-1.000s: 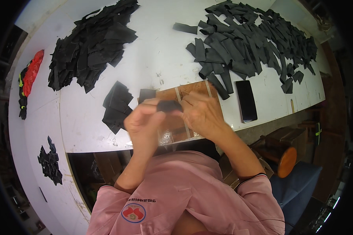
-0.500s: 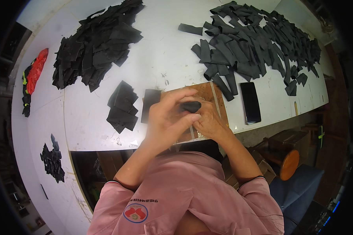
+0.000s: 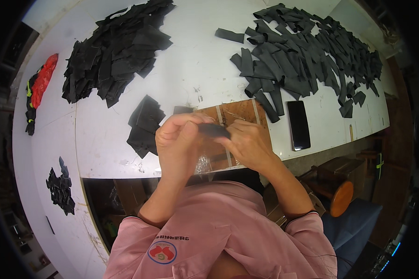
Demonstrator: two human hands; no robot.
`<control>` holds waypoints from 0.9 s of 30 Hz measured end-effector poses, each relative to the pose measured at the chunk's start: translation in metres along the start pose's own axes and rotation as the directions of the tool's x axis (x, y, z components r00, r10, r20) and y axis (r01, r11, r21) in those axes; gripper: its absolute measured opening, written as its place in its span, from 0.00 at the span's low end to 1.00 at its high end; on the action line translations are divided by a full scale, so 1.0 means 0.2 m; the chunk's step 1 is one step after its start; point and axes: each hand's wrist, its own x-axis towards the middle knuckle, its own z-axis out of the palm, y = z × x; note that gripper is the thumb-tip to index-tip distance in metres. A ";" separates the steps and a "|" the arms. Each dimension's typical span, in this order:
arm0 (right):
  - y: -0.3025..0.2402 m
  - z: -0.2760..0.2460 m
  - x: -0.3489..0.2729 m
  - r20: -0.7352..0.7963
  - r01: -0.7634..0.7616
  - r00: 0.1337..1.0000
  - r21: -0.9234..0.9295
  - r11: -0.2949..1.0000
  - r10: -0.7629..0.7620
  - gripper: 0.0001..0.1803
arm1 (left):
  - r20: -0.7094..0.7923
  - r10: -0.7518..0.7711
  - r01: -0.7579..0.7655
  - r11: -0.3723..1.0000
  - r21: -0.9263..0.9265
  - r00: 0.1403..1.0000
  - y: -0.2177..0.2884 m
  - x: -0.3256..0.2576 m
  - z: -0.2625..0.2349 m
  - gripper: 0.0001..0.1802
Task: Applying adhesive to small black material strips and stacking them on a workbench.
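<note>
A dark fabric piece (image 3: 213, 130), rolled or folded into a narrow tube, stretches between my two hands over the brown board (image 3: 246, 111). Its left end is pinched by my left hand (image 3: 176, 142), fingers closed on it. My right hand (image 3: 252, 143) grips the other end, fingers curled. Left of my left hand lies a small stack of flat black fabric pieces (image 3: 145, 122), partly covered by the hand. Another black piece (image 3: 183, 110) shows just behind my left fingers, mostly hidden.
A heap of flat black pieces (image 3: 114, 56) lies far left, and a heap of dark fabric tubes (image 3: 284, 60) far right. A black phone (image 3: 298, 125) rests right of the board. Leftward are a red plastic bag (image 3: 45, 80) and small black scraps (image 3: 60, 190). An orange-topped stool (image 3: 341, 198) stands lower right.
My hands have moved apart, the left one shifting left and the right one slightly right. The fabric piece, earlier mostly inside my hands, now spans the gap between them.
</note>
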 end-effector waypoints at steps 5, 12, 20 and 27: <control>0.00 0.05 -0.01 0.035 -0.072 0.997 0.067 0.995 0.070 0.16 | 0.063 0.043 -0.055 0.977 0.204 0.997 -0.02 0.00 -0.03 0.08; 0.14 -0.37 0.30 0.009 -0.126 0.943 0.934 0.333 0.331 0.20 | 0.011 0.301 0.060 -0.225 0.972 0.954 -0.25 0.08 -0.42 0.14; -0.11 0.04 -0.15 0.326 -0.583 0.808 0.564 0.586 0.490 0.10 | -0.285 0.090 0.207 0.485 0.849 0.954 -0.22 0.10 -0.63 0.04; -0.17 0.35 -0.11 0.490 -0.535 0.807 0.843 0.057 0.330 0.21 | -0.193 -0.511 0.542 0.732 0.412 0.837 0.07 0.05 -0.22 0.10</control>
